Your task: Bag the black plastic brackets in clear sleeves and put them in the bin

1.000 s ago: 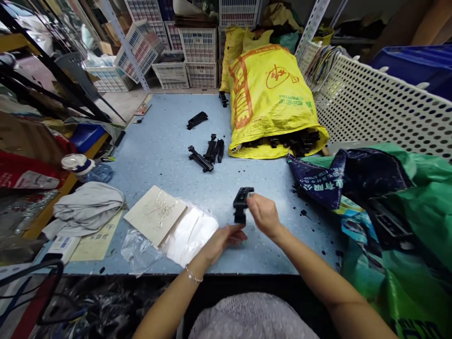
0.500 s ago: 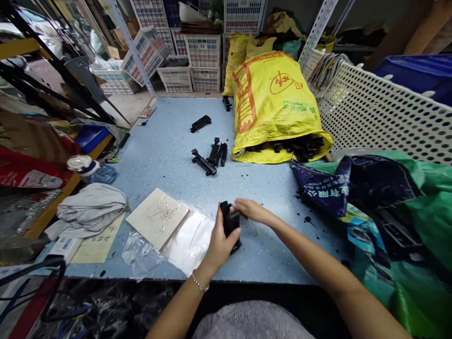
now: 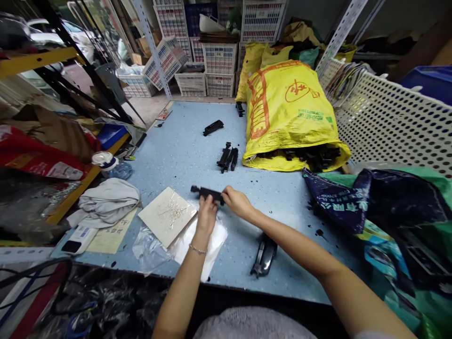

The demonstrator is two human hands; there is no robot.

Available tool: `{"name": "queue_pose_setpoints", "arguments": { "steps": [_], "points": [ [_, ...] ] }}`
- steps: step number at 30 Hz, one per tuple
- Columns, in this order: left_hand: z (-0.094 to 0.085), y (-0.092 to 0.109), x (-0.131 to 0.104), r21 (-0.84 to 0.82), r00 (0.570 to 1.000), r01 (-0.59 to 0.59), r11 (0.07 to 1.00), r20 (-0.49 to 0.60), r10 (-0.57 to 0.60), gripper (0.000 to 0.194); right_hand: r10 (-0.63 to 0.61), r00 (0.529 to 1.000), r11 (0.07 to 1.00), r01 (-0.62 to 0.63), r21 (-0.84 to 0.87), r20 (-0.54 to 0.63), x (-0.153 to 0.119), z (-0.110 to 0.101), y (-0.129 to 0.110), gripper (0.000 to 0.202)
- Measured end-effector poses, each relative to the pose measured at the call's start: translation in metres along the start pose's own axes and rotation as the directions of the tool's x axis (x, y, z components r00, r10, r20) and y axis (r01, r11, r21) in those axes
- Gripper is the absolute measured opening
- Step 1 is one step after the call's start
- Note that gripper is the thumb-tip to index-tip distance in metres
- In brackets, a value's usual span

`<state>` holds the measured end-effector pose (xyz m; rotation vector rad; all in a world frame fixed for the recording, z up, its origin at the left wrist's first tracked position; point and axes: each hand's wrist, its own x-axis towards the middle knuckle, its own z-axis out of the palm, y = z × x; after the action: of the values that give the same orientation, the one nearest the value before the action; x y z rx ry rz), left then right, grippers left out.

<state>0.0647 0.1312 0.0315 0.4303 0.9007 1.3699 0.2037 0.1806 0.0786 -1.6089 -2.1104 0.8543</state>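
A long black plastic part is held level over the blue table by both of my hands. The fingers of my left hand close on its near side, while my right hand pinches its right end. A wider, glossy black plastic piece lies by the table's front edge, below my right forearm. Beyond my hands several slim black parts rest together, and another black part lies farther back. Left of my left hand, small light-coloured bits are scattered on a pale square board.
A yellow woven sack full of black parts stands at the back right. A white perforated crate and a green and dark blue sack flank the right side. Clear plastic bags, a grey cloth and a bottle are at left.
The wider black piece has left my hands and lies near the front edge. A long part from the middle group is now in both hands. The view has shifted slightly left.
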Motion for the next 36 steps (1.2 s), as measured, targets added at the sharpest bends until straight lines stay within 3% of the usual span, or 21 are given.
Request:
{"name": "queue_pose_setpoints", "arguments": {
  "steps": [2, 4, 6, 7, 8, 10, 11, 12, 14, 16, 18, 19, 22, 24, 28, 30, 33, 36],
  "points": [
    [0.0, 0.01, 0.006, -0.17, 0.997, -0.038, 0.985, 0.06, 0.049, 0.048, 0.044, 0.998, 0.915, -0.022, 0.403, -0.046, -0.032, 0.002, 0.007, 0.017],
    [0.008, 0.005, 0.0, -0.235, 0.992, -0.053, 0.971, 0.099, 0.078, 0.043, 0.148, 0.989, 0.633, -0.113, 0.766, 0.024, -0.054, 0.003, 0.015, 0.022],
    [0.019, -0.004, -0.011, -0.267, 0.988, 0.01, 0.964, 0.153, 0.032, 0.044, 0.155, 0.969, 0.345, -0.236, 0.909, 0.193, -0.068, 0.005, 0.024, 0.03],
    [0.024, -0.007, -0.017, -0.278, 0.98, 0.054, 0.959, 0.197, 0.002, 0.048, 0.111, 0.952, 0.271, -0.305, 0.913, 0.285, -0.074, 0.006, 0.028, 0.033],
    [0.029, -0.008, -0.022, -0.279, 0.971, 0.081, 0.957, 0.237, -0.013, 0.052, 0.063, 0.926, 0.262, -0.375, 0.889, 0.372, -0.08, 0.008, 0.033, 0.034],
    [0.036, -0.002, -0.033, -0.225, 0.961, 0.052, 0.973, 0.276, 0.012, 0.054, 0.03, 0.88, 0.405, -0.444, 0.799, 0.474, -0.091, 0.007, 0.039, 0.035],
    [0.038, 0.002, -0.038, -0.156, 0.959, 0.019, 0.988, 0.281, 0.026, 0.052, 0.052, 0.89, 0.52, -0.412, 0.748, 0.453, -0.096, 0.004, 0.039, 0.036],
    [0.039, 0.008, -0.043, -0.066, 0.958, -0.01, 0.998, 0.284, 0.029, 0.048, 0.079, 0.924, 0.643, -0.334, 0.69, 0.374, -0.1, -0.002, 0.038, 0.037],
    [0.041, 0.017, -0.054, 0.124, 0.957, -0.049, 0.991, 0.29, 0.011, 0.04, 0.065, 0.994, 0.842, -0.099, 0.53, 0.082, -0.104, -0.018, 0.029, 0.039],
    [0.043, 0.02, -0.064, 0.265, 0.954, -0.066, 0.962, 0.3, -0.017, 0.035, -0.047, 0.986, 0.937, 0.1, 0.335, -0.163, -0.101, -0.035, 0.014, 0.036],
    [0.047, 0.018, -0.073, 0.343, 0.952, -0.074, 0.936, 0.303, -0.035, 0.036, -0.131, 0.961, 0.947, 0.194, 0.255, -0.242, -0.092, -0.046, -0.001, 0.035],
    [0.049, 0.016, -0.076, 0.366, 0.954, -0.078, 0.927, 0.296, -0.037, 0.038, -0.137, 0.963, 0.933, 0.205, 0.296, -0.233, -0.087, -0.048, -0.007, 0.037],
    [0.051, 0.015, -0.079, 0.384, 0.971, -0.091, 0.919, 0.238, -0.004, 0.042, -0.087, 0.994, 0.829, 0.106, 0.55, -0.061, -0.076, -0.044, -0.015, 0.046],
    [0.05, 0.021, -0.077, 0.359, 0.981, -0.084, 0.929, 0.193, 0.014, 0.043, -0.102, 0.994, 0.802, 0.066, 0.593, 0.027, -0.081, -0.037, -0.015, 0.05],
    [0.049, 0.034, -0.073, 0.261, 0.985, -0.015, 0.965, 0.172, -0.031, 0.045, -0.277, 0.96, 0.92, 0.257, 0.295, 0.028, -0.117, -0.017, -0.014, 0.041],
    [0.05, 0.034, -0.076, 0.246, 0.98, -0.012, 0.969, 0.194, -0.037, 0.043, -0.279, 0.96, 0.933, 0.263, 0.246, 0.031, -0.135, -0.003, -0.013, 0.035],
    [0.048, 0.028, -0.086, 0.354, 0.96, -0.228, 0.907, 0.236, 0.15, 0.039, -0.184, 0.981, 0.873, 0.139, 0.467, 0.053, -0.15, 0.015, -0.004, 0.038],
    [0.036, 0.02, -0.093, 0.558, 0.863, -0.502, 0.661, 0.375, 0.338, 0.057, -0.233, 0.959, 0.8, 0.094, 0.593, 0.163, -0.141, 0.014, 0.012, 0.043]
  ]
}}
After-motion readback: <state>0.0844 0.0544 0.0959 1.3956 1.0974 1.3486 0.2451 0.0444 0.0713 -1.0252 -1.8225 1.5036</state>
